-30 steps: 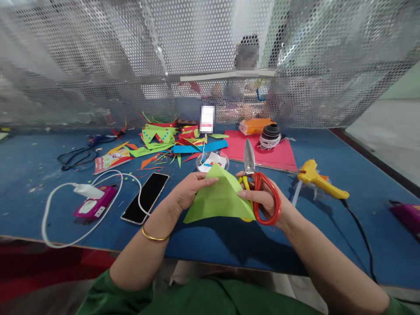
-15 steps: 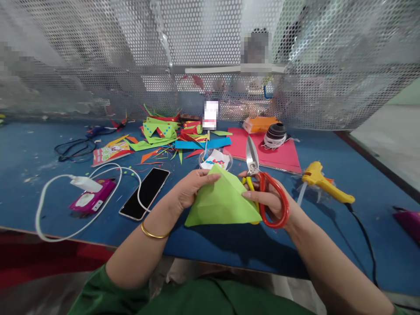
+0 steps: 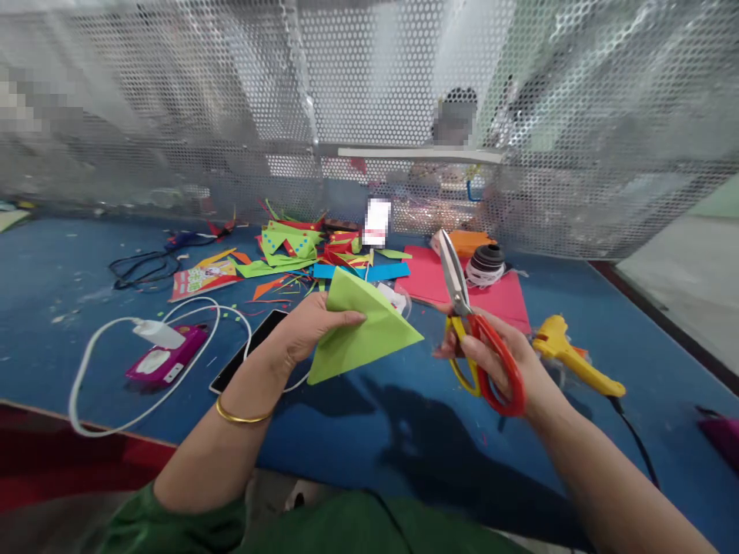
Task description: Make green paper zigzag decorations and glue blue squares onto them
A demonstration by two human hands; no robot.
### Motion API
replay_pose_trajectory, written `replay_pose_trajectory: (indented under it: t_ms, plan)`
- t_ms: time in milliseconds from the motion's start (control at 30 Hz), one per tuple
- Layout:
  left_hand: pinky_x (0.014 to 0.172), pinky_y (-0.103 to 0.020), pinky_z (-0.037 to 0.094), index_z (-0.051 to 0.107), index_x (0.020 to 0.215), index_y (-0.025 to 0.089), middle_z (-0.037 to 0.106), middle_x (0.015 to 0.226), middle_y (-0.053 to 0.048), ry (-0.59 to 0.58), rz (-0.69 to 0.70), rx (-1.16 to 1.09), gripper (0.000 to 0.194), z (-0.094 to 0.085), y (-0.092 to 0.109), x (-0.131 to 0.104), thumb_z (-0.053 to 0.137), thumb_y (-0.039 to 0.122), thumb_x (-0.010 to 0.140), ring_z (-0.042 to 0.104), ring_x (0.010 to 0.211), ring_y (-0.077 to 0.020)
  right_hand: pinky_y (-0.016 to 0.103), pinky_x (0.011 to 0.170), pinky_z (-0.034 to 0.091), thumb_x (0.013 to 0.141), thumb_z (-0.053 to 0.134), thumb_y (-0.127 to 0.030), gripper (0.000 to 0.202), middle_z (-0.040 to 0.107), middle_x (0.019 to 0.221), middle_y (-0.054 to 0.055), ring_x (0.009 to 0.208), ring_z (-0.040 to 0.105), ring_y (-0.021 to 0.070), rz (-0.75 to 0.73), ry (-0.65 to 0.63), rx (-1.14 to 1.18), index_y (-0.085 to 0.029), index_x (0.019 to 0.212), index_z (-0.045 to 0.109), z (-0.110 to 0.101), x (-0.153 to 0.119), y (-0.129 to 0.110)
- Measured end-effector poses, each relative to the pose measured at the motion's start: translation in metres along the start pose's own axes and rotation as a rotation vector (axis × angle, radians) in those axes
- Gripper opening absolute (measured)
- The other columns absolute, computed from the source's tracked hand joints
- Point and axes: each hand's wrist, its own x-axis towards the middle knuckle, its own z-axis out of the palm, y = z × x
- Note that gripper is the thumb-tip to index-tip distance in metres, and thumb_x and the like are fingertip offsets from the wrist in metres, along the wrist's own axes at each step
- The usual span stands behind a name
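Lime-green paper, one sheet, folded to a point: now hanging from the left hand alone, the thumb pressing across the near face, the remaining fingers disappearing behind. Scissors, one pair, red and yellow handles: resting in the right hand, whose fingers are curling part-closed about the handles, the blades pointing up and away and seemingly lying together. Change noted: the right hand is no longer pinching the sheet's right edge, as it was doing half a second ago; the paper is therefore depending on the left grip only, and the right hand is apparently attending to the scissors alone. Position: the sheet is extending rightward from the left hand, its sharp corner aiming at the right hand but stopping short, blue table showing between. Adjacent stock: black phone, lying partly behind the left wrist; yellow glue gun, lying just beyond the right hand.
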Motion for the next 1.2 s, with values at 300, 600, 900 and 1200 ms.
replay_pose_trajectory:
  t_ms: [300, 600, 900, 1200]
  plan:
    - [0.072, -0.033, 0.058, 0.080, 0.085, 0.017, 0.080, 0.087, -0.009, 0.139, 0.004, -0.069, 0.037, -0.029, -0.002, 0.007, 0.093, 0.028, 0.053, 0.073, 0.075, -0.0246, 0.031, 0.057, 0.047, 0.061, 0.065, -0.086, 0.092, 0.061, 0.088, 0.007, 0.062, 0.055, 0.0163, 0.214, -0.383, -0.007, -0.027, 0.131, 0.062, -0.025, -0.014, 0.015]
    - [0.070, -0.034, 0.059, 0.080, 0.082, 0.017, 0.079, 0.082, -0.008, 0.171, 0.019, -0.103, 0.033, -0.032, -0.002, 0.006, 0.092, 0.026, 0.053, 0.072, 0.073, -0.0249, 0.027, 0.052, 0.043, 0.051, 0.074, -0.085, 0.095, 0.059, 0.089, 0.005, 0.060, 0.051, 0.0132, 0.446, -0.525, -0.030, -0.026, 0.125, 0.064, -0.041, -0.019, 0.025]
    - [0.073, -0.036, 0.060, 0.079, 0.085, 0.015, 0.080, 0.087, -0.010, 0.089, -0.034, -0.028, 0.039, -0.026, -0.010, 0.008, 0.094, 0.031, 0.053, 0.074, 0.075, -0.0262, 0.024, 0.054, 0.039, 0.064, 0.068, -0.083, 0.079, 0.059, 0.090, 0.004, 0.061, 0.049, 0.0105, 0.396, -0.499, -0.040, -0.024, 0.118, 0.063, -0.031, -0.023, 0.025]
    - [0.076, -0.036, 0.061, 0.078, 0.087, 0.017, 0.080, 0.087, -0.007, 0.021, -0.100, 0.008, 0.040, -0.026, -0.011, 0.008, 0.094, 0.024, 0.052, 0.074, 0.079, -0.0244, 0.022, 0.056, 0.038, 0.076, 0.069, -0.072, 0.063, 0.056, 0.089, 0.003, 0.067, 0.045, 0.0105, 0.310, -0.528, -0.051, -0.021, 0.111, 0.061, -0.029, -0.020, 0.025]
